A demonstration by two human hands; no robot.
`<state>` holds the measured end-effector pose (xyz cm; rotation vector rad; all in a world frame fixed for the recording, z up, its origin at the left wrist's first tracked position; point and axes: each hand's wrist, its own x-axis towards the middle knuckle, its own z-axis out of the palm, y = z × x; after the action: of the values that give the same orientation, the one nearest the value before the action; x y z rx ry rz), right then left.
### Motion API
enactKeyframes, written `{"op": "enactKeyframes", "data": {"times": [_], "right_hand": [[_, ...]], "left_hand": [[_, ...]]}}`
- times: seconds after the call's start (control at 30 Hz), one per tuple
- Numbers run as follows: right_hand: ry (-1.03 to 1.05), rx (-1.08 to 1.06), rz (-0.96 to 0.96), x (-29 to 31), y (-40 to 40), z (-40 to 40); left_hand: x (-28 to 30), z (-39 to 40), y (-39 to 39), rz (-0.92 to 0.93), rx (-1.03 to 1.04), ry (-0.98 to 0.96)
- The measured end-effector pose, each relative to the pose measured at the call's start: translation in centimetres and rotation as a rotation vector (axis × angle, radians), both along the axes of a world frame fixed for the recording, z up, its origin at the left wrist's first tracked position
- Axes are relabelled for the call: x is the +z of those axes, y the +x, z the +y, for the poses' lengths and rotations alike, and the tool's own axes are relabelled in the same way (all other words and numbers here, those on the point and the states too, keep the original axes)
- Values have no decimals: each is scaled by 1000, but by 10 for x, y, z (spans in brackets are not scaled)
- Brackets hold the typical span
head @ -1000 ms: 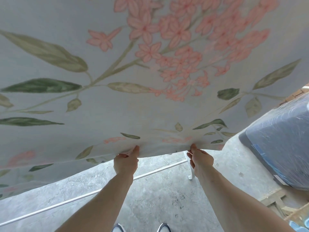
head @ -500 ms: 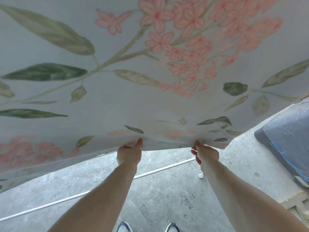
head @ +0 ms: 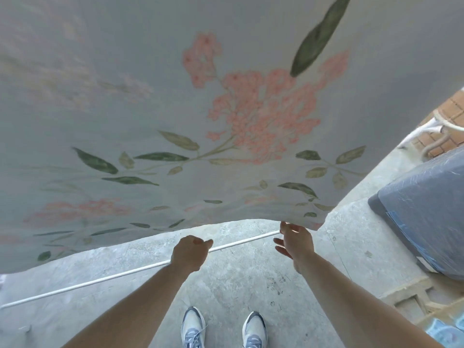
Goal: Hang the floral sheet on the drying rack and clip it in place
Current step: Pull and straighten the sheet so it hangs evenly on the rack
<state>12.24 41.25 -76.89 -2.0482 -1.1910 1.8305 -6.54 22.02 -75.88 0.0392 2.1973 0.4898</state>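
Head view looks down first on a pair of white-and-grey lace-up trainers (head: 222, 329) on the mottled grey concrete floor (head: 238, 285), with both bare forearms reaching forward above them. Left hand (head: 188, 252) has its grip curled into a loose fist that holds nothing, just short of the cloth's lower edge. Right hand (head: 296, 238) is more relaxed: its fingers look spread, the upper fingertips touching the hem near the right corner, though whether they truly pinch it I cannot tell.

Beyond both grips runs a thin white metal rail of the drying rack (head: 125, 272), low and slanting from far left to behind the right hand. Above and past the hands billows the pale grey floral sheet with pink blossoms and green leaves (head: 226, 146), filling the upper view; its top, and whatever bar carries it, is out of sight.

To do this step well, I judge each grip should take the hem firmly and draw it down evenly, keeping it off the floor, before any clip goes on.

Right of the right grip a plastic-wrapped dark blue bundle (head: 426, 217) crowds that side, with a brick wall (head: 449, 114) beyond it; leftward the floor leaves room.
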Motion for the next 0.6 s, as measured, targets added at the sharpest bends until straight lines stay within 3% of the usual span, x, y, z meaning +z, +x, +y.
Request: {"op": "enactKeyframes", "data": {"times": [0.07,0.23,0.43,0.6], "right_hand": [[88,173,-40,39,7,-18],[269,549,-72,128,31,-57],[375,691,9,265,49,-123],[386,705,186,336,69,-169]], "left_hand": [[37,-27,15,76,-173,-27],[146,-82,46,178,-250,55],[293,-130,89,157,-105,265],[363,-168,121,231,-129,417]]}}
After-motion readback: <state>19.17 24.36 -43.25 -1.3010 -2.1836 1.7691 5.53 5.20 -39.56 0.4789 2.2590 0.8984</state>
